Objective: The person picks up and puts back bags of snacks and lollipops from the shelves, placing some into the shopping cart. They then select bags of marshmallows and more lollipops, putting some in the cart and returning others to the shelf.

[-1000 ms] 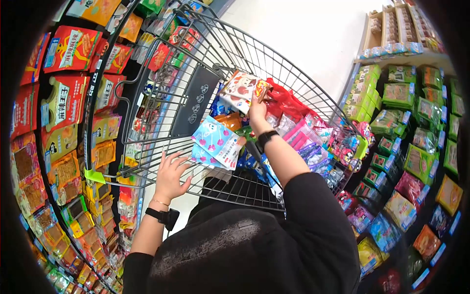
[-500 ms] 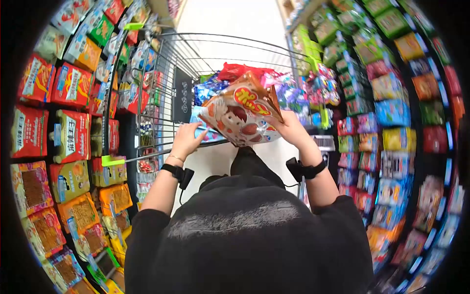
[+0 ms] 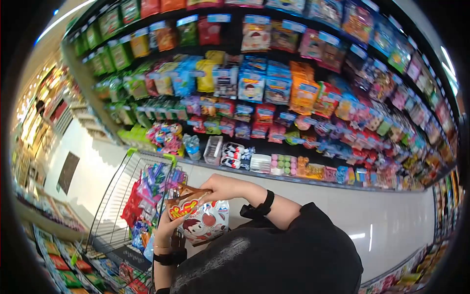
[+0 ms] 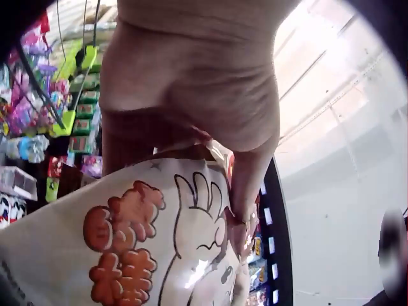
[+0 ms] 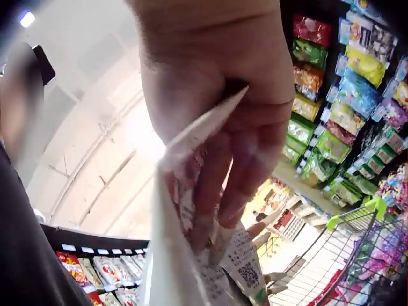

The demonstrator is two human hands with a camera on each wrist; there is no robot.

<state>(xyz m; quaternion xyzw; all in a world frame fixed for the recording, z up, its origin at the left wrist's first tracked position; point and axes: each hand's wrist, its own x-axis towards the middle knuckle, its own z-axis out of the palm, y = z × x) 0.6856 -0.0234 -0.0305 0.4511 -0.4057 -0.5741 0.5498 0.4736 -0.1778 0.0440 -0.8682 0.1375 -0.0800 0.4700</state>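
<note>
Snack bag (image 3: 208,221) held by edges in hands (image 3: 221,187) (image 3: 165,230); open floor (image 3: 391,232) right.

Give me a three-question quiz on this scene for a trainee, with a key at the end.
1. Multiple choice: What is printed on the front of the snack bag in the head view?
A) a fire engine
B) a cartoon child's face
C) a sailing boat

2. True or false: Only the left hand has hold of the bag.

3. Fill in the colour: The corner pieces on the rim of the wire shopping cart are bright ____.

Key
1. B
2. False; the right hand grips it too.
3. Green
</note>
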